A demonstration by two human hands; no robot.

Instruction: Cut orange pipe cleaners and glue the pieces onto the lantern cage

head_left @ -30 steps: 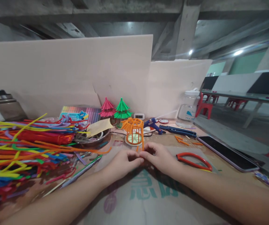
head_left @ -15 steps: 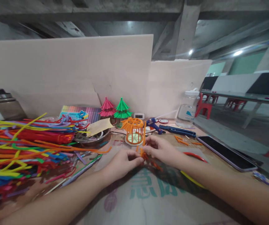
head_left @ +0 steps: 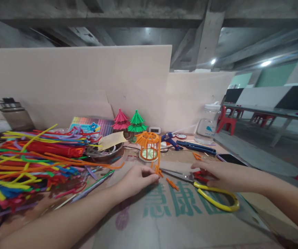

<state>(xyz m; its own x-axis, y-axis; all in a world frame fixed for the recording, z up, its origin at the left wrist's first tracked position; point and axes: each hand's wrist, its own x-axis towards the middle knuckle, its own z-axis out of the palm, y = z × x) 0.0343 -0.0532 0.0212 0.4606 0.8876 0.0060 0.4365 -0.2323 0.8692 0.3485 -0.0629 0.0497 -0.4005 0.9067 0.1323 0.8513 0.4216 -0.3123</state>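
My left hand [head_left: 140, 179] is closed in a pinch on an orange pipe cleaner [head_left: 159, 155], which stands upright beside the small orange cage-like pavilion [head_left: 149, 147]. Short orange pipe cleaner pieces [head_left: 172, 184] lie on the work surface near its fingertips. Over to the right, my right hand [head_left: 213, 172] has its fingers curled around the red handle of the scissors [head_left: 216, 201]. Their yellow loop rests nearer to me, and the blades point left toward the left hand. Part of the red handle is hidden by my fingers.
A heap of coloured pipe cleaners [head_left: 32, 166] covers the left side. Behind stand pink [head_left: 120, 120] and green [head_left: 137, 121] tiered models, a glue gun [head_left: 171, 140], a blue utility knife [head_left: 196, 147] and a clear bottle [head_left: 207, 124]. A phone [head_left: 232, 159] lies at the right edge.
My right hand has left the orange pieces, moved right and taken hold of the scissors. My left hand stays in place, pinching the pipe cleaner.
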